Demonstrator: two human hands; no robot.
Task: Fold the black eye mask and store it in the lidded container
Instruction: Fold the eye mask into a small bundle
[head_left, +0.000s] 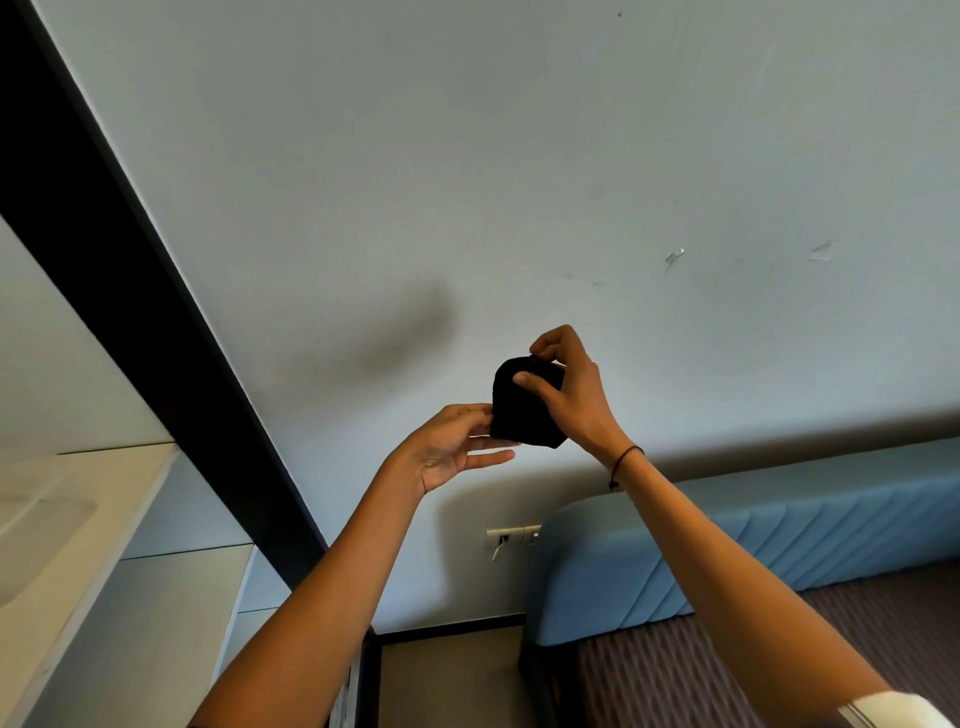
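Note:
The black eye mask is doubled over into a small compact shape and held up in the air in front of the pale wall. My right hand pinches it from the top and right, thumb across its front. My left hand touches its lower left edge, fingers spread beneath it, palm turned up. No lidded container is in view.
A bed with a blue padded headboard and a striped brown cover lies at the lower right. A wall socket sits below the hands. A dark vertical frame and pale cabinet panels stand at the left.

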